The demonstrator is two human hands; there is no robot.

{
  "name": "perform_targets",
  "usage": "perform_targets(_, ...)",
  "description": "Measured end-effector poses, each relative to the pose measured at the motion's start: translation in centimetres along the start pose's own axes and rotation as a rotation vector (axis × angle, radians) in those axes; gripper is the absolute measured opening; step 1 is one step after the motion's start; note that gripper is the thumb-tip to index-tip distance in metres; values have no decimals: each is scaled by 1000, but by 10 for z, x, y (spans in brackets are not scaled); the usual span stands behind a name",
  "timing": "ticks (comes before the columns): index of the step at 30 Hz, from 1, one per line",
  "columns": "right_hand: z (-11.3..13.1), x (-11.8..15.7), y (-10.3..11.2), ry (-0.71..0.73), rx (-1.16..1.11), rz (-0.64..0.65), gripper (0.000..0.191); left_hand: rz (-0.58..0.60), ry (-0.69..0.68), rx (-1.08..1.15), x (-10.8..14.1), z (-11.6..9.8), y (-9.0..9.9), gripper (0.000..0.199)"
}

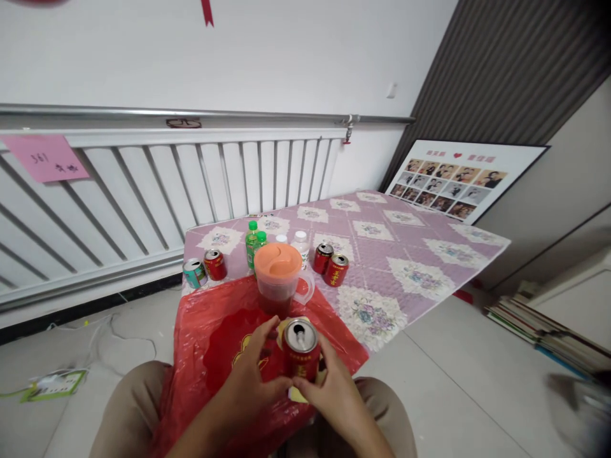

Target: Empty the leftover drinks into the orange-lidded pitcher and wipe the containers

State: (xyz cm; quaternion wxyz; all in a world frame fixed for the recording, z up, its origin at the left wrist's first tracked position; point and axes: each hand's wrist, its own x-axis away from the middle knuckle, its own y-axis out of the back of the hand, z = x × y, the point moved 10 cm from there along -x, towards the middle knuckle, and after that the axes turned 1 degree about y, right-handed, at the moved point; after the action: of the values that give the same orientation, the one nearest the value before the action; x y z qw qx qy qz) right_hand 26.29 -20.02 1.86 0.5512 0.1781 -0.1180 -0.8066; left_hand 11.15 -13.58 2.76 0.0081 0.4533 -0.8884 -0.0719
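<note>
An opened red drink can (301,362) stands upright between my two hands, over the near edge of the red plastic sheet. My right hand (337,391) curves round its right side, thumb across the front. My left hand (251,375) grips from the other side, its thumb at the can's lower left and its fingers bent behind. Something pale yellow (298,393) shows beneath and behind the can; its kind is unclear. Just beyond is a clear plastic pitcher (277,302) with an orange lid (278,261), with dark liquid low inside.
Behind the pitcher are green-capped bottles (252,245) and white-capped bottles (300,247). Two red cans (337,271) stand to the right; a teal can (195,273) and another red can (215,265) stand left. A red plastic sheet (200,312) covers the table's near end. A radiator (229,181) runs behind.
</note>
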Motion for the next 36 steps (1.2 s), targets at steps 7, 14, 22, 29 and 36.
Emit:
perform_targets(7,-60,-19,78,-172,15,-279,78,-385,-34,-306,15,21,82,51)
perform_targets(14,-101,-50,133,-133,137,-526,58,-654,135,-342,58,85,158,61)
perform_targets(22,-111,-86,131,-37,139,-561,58,-674,273,-346,70,136,171,59)
perform_targets(29,-110,-120,90,21,79,-433,62,-658,250,-426,71,140,168,52)
perform_targets(36,-106,-166,52,57,29,-348,62,-639,223,-456,68,139,166,49)
